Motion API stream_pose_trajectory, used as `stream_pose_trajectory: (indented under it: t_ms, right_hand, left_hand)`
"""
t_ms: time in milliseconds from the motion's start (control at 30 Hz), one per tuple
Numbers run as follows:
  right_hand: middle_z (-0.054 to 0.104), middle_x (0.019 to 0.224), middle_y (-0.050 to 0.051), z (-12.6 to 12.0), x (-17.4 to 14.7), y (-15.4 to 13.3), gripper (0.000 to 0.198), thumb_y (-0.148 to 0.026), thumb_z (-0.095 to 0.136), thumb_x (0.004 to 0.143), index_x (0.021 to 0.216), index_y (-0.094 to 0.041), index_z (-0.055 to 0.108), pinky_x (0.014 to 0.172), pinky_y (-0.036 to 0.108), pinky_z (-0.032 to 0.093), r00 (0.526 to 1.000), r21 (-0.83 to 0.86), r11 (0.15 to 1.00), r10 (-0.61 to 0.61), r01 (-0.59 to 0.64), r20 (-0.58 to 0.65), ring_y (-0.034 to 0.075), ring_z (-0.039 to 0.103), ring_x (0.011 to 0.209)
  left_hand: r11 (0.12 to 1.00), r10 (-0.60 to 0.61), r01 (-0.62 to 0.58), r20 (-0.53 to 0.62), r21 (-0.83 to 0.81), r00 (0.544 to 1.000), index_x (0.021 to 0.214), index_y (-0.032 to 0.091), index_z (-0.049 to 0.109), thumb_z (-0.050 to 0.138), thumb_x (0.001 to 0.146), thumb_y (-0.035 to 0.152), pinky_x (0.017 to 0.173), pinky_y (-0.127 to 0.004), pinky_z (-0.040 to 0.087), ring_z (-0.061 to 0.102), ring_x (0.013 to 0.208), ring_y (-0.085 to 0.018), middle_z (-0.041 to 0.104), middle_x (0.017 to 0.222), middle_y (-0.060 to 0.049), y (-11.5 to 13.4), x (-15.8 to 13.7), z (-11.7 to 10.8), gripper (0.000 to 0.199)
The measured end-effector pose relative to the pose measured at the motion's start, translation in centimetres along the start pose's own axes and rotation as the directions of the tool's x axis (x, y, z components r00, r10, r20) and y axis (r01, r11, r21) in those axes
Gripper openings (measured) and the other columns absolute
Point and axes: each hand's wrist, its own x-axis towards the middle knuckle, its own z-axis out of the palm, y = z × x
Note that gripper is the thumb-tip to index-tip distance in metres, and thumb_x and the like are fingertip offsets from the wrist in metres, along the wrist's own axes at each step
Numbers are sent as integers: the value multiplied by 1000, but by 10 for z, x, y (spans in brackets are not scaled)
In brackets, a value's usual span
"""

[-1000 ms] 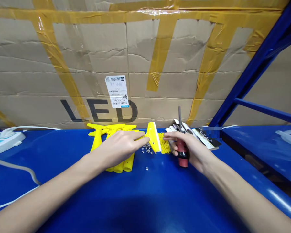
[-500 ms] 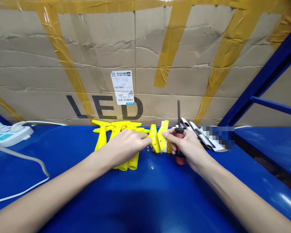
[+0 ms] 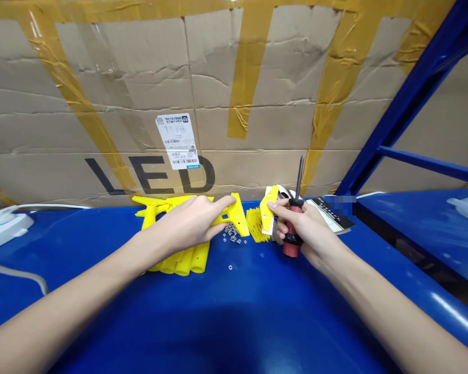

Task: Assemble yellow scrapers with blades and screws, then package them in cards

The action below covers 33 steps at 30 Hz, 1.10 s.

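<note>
My left hand (image 3: pixel 193 221) is closed around a yellow plastic scraper handle (image 3: pixel 238 215), its flared head sticking out past the fingertips. My right hand (image 3: pixel 310 223) grips a screwdriver (image 3: pixel 291 246) with a red and black handle, shaft pointing up. Between that hand's thumb and fingers is also a yellow cover plate (image 3: pixel 268 205), with a thin whitish piece against its back. A gap separates the plate from the handle's head. Under my left hand lie several more yellow handles (image 3: pixel 183 262), partly covered. Small nuts and screws (image 3: pixel 232 231) are scattered between the hands.
A row of yellow plates (image 3: pixel 256 224) lies on the blue table (image 3: pixel 218 322). Behind my right hand are printed cards (image 3: pixel 333 221). A large cardboard box (image 3: pixel 214 119) stands along the back, a blue metal frame (image 3: pixel 390 109) on the right, and a white power strip (image 3: pixel 10 228) on the left.
My two hands have moved apart, widening the gap between the handle's head and the plate. The row of plates and more small hardware now show between them. The view has shifted right.
</note>
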Motion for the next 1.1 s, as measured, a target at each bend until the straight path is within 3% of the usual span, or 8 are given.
stream_pose_trajectory:
  t_ms: [167,300,500,633,767,867,967,1100]
  right_hand:
    - [49,46,-8,1,0,2,37,-40,87,69,81,-21,58,44,22,39,1000,-6,1000,-11,11,2,9,43,42]
    - [49,46,-8,2,0,4,38,-41,87,68,81,-21,57,43,22,39,1000,-9,1000,1,-1,14,9,43,41]
    - [49,45,-8,6,-4,6,39,-40,89,65,82,-21,59,42,22,40,1000,-16,1000,9,-9,8,9,43,41]
    - [49,45,-7,16,-10,8,39,-41,89,64,79,-21,59,42,21,40,999,-43,998,52,-51,14,9,43,42]
    - [48,45,-7,29,-16,12,38,-44,87,68,78,-20,58,43,20,40,992,-70,991,120,-117,48,8,42,42]
    - [48,46,-8,36,-20,14,40,-46,86,69,78,-20,58,43,20,40,987,-77,986,150,-146,58,8,42,42]
    - [48,46,-8,40,-21,16,41,-47,87,67,79,-20,59,43,20,40,984,-98,981,171,-166,53,8,43,43]
    - [46,44,-8,38,-20,15,43,-50,88,65,75,-19,60,43,20,38,982,-147,974,180,-170,59,7,40,41]
  left_hand:
    - [1000,7,-7,-5,-12,1000,138,16,60,48,99,42,78,-45,54,71,85,-33,75,94,-17,3,3,-2,48]
    - [996,-59,57,-21,-66,998,141,18,58,50,95,39,77,-43,53,71,84,-32,76,94,-15,10,0,-8,51]
    - [956,-187,148,-135,-252,973,141,22,60,54,91,37,70,-34,50,69,75,-25,77,92,-8,6,-9,-37,52]
    - [963,-264,249,-193,-100,945,142,21,53,54,91,45,63,-33,45,66,71,-26,72,82,-8,-12,-17,-54,57]
    - [925,-371,378,-140,24,918,147,21,47,50,91,44,59,-35,45,66,69,-30,69,79,-10,-34,-23,-49,60]
    - [910,-400,403,-51,100,915,142,20,52,51,90,44,65,-39,49,69,78,-34,73,93,-16,-53,-26,-34,58]
    - [913,-405,400,61,77,912,140,17,56,51,90,47,79,-43,53,69,100,-36,72,116,-20,-70,-26,-19,58]
    - [885,-463,451,116,113,879,147,19,51,51,91,52,89,-46,53,67,113,-37,69,127,-20,-78,-26,-12,65]
